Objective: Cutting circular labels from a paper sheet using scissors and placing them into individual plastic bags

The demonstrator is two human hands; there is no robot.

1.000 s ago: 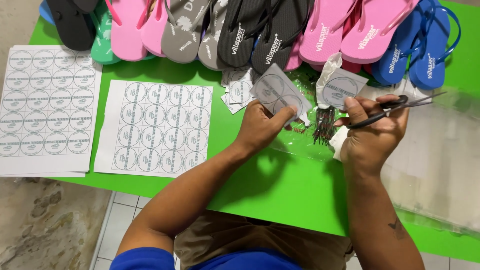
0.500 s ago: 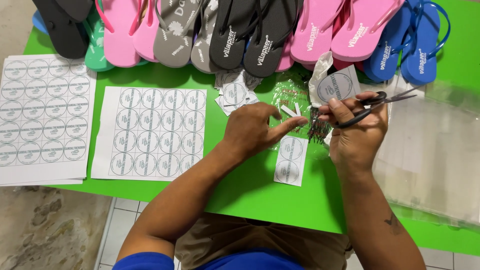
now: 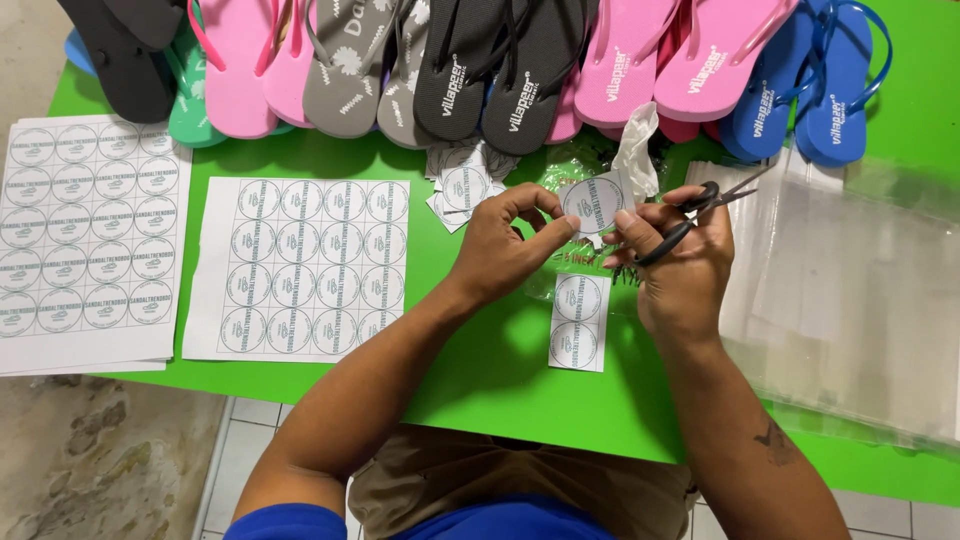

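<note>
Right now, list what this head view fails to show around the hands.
- Scissors: handles hidden by the right hand; blades blur against the clear plastic bags.
- Round label piece: edges covered by left hand fingertips.
- Flip-flops: cut off by the top edge.

I have one view only, from the camera on the person's head. It looks almost straight down over the chest and forearms onto the green table [image 3: 520, 400], close enough that the hands sit mid-frame. The near table edge and tiled floor [image 3: 250, 430] run along the bottom; the row of flip-flops [image 3: 500, 70] marks the far side at the top.
</note>
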